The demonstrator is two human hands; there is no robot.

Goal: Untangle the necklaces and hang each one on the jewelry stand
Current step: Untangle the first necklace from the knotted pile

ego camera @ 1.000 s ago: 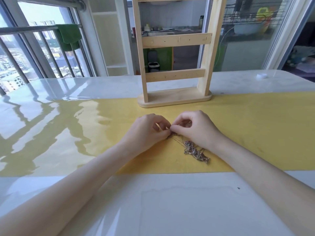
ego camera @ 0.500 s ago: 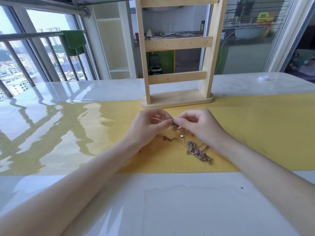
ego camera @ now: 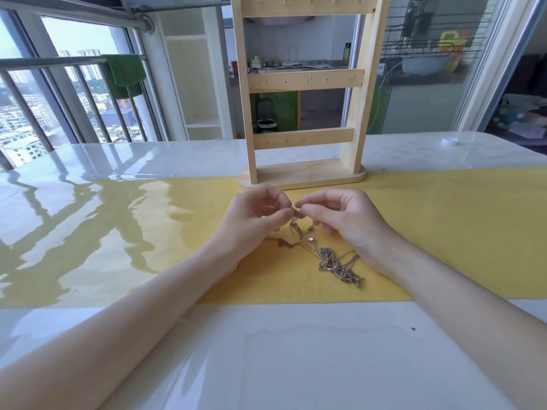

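A tangle of thin metal necklaces (ego camera: 334,263) lies on the yellow mat (ego camera: 444,232), with one strand lifted off it. My left hand (ego camera: 254,216) and my right hand (ego camera: 340,217) meet just above the mat and both pinch that raised strand at a small knot between their fingertips. The rest of the chains trail down and to the right beneath my right wrist. Just behind my hands stands the wooden jewelry stand (ego camera: 305,137), whose three crossbars carry small hooks; no necklace hangs on it.
The glossy white table (ego camera: 266,350) reaches the window railing on the left. A small white cap (ego camera: 449,141) sits at the far right of the table. A glass partition stands behind the stand.
Both hands have risen off the mat toward the stand's base, lifting one strand out of the pile. More of the chain now shows between my hands and the tangle.
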